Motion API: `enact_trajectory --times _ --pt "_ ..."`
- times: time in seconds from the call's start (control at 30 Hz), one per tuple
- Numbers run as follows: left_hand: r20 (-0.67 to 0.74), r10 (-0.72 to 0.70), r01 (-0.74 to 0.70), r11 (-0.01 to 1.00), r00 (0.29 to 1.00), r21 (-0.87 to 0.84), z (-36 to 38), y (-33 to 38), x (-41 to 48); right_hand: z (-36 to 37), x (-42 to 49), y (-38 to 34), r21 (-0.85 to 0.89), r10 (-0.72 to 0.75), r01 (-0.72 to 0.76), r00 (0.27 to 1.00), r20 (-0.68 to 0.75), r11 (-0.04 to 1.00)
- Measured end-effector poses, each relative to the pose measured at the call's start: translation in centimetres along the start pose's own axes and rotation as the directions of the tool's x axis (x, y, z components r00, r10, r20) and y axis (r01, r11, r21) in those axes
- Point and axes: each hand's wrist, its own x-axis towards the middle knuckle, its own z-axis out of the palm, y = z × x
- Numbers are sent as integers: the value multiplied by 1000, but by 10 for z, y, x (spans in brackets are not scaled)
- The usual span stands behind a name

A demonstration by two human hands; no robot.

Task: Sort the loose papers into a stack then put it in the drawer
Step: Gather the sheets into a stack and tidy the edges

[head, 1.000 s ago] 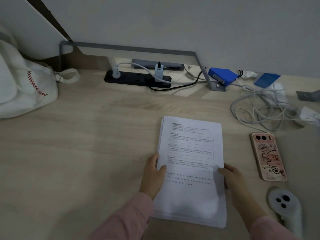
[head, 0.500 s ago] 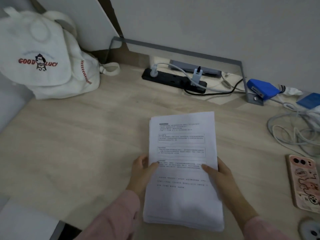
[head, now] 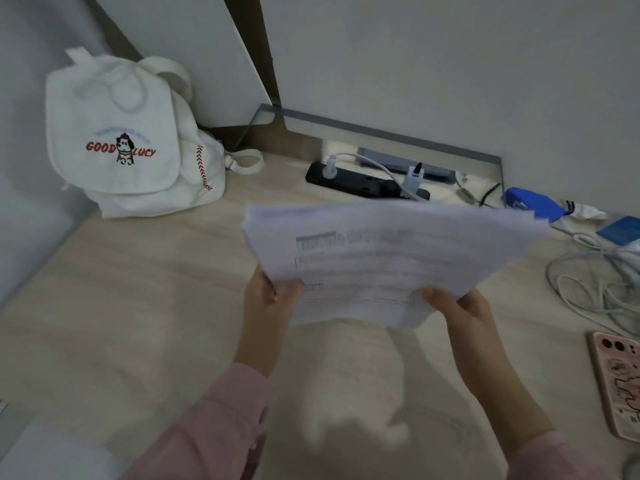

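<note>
A stack of white printed papers (head: 388,261) is lifted off the light wooden desk (head: 138,306), blurred by motion, its far edge tipped up toward the wall. My left hand (head: 268,299) grips the stack's near left corner. My right hand (head: 460,313) grips its near right edge, thumb on top. A shadow of the stack falls on the desk below. No drawer is visible.
A white backpack (head: 128,140) leans in the back left corner. A black power strip (head: 363,183) with plugs lies by the wall. A blue stapler (head: 533,202), white cables (head: 595,282) and a pink-cased phone (head: 620,386) sit at the right.
The stack lay flat on the desk under both hands; now both hands have lifted it into the air. The view has turned further left.
</note>
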Motion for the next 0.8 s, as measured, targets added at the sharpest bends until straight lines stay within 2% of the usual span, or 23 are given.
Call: enact_trajectory --times 0.17,0.37,0.5,0.6,0.67,0.8 --pt "39 -91 90 996 995 16 -4 -12 7 20 1 21 -63 21 -28 994 -108 998" --pt "53 -58 57 998 997 27 -14 -13 8 27 -8 21 -17 -1 -3 981 -194 1000" --pt "113 -145 141 989 983 38 -21 -28 10 37 -10 36 -56 81 -95 974 -212 994" --pt "174 -105 110 994 979 -21 -27 -14 9 39 -7 39 -52 92 -107 968 -235 993" --pt "202 -27 43 996 979 -72 -30 8 6 39 -9 40 -39 99 -112 963 -249 993" --pt "133 90 -64 980 987 -191 -27 54 2 40 -16 39 -73 87 -107 970 -229 992"
